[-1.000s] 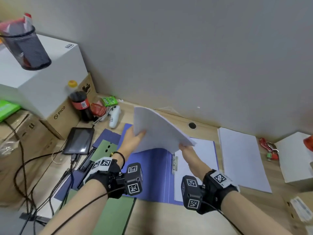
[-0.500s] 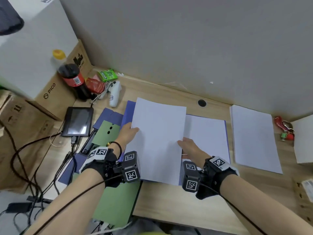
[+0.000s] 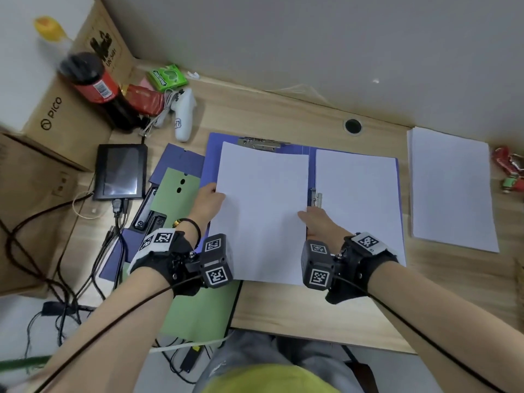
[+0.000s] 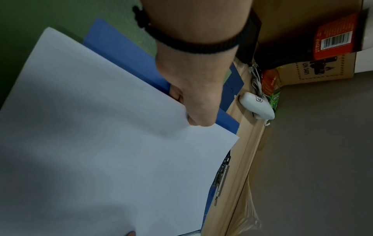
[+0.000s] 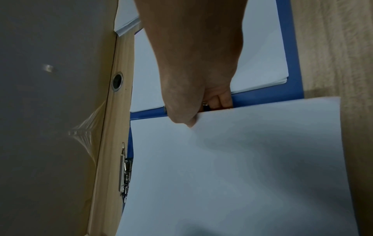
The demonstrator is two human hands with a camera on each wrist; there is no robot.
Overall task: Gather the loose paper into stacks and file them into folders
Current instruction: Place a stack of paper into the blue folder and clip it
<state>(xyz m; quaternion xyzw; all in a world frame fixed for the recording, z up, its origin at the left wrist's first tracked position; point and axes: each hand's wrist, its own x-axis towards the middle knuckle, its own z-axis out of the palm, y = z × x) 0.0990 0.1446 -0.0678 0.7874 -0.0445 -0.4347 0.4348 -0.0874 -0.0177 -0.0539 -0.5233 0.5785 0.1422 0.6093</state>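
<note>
Lowered from its earlier tilt, the paper stack (image 3: 261,211) now lies over the open blue folder's (image 3: 310,165) left half, both hands (image 3: 208,204) (image 3: 319,222) pinching its side edges, next needing its far edge slid under the clip (image 3: 262,143).

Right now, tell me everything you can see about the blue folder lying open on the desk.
The blue folder lies open and flat on the wooden desk, its covers looking like smooth plastic or card. A metal clip sits at its far edge, another clip along the spine. White sheets fill its right half. The left hand and right hand pinch a paper stack over its left half. Its left edge overlaps a green folder.
</note>
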